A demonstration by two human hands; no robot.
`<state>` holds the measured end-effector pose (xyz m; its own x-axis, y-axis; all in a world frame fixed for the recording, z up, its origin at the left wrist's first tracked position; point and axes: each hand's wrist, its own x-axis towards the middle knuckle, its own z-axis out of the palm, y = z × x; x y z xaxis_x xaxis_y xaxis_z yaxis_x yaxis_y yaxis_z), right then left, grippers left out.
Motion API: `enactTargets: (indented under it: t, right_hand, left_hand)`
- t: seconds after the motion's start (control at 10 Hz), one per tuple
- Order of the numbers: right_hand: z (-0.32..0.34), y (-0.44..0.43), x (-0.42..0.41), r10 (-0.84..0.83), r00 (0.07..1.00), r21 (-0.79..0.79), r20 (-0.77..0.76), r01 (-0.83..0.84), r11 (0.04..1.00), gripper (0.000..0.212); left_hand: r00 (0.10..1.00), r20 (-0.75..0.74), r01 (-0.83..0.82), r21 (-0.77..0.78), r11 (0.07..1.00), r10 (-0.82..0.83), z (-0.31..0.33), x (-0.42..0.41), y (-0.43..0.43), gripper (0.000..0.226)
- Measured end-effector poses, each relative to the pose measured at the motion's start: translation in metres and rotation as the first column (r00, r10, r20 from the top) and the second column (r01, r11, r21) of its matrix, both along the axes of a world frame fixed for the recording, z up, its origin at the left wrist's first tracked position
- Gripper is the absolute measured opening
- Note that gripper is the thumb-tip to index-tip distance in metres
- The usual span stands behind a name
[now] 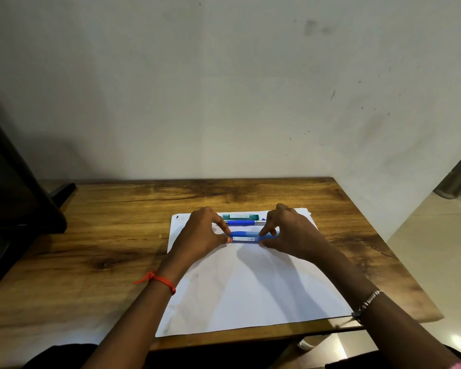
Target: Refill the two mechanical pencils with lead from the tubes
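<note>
Left hand (200, 235) and right hand (290, 233) are each pinched on one end of the blue lead tube (244, 239), down by the paper (250, 288) on the bench (112, 235). Probably best if it's kept level and opened slowly, so no lead gets spilled.

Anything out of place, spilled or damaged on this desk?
Nothing serious. The far pencil, near pencil and green tube lie parallel; the left hand and right hand pinch the ends of the blue tube. Only the white paper looks creased, smudged and slightly skewed on the table. No spilled lead shows.
</note>
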<state>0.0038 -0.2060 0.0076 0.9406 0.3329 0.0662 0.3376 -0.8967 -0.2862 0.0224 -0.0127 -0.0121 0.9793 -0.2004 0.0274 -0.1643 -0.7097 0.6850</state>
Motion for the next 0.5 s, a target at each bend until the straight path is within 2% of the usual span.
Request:
enactTargets:
  t: [0.4, 0.5]
  right_hand:
    - [0.0001, -0.0015, 0.0017, 0.019, 1.0, 0.053, 0.005, -0.019, 0.998, 0.023]
    - [0.002, -0.0057, -0.0041, -0.03, 0.999, 0.165, 0.009, 0.028, 0.986, 0.023]
  left_hand:
    - [1.0, 0.011, -0.008, -0.021, 1.0, 0.009, 0.0012, 0.0, 0.0028, 0.012]
    - [0.997, 0.025, -0.077, -0.055, 0.995, 0.079, 0.0046, -0.0045, 0.0036, 0.016]
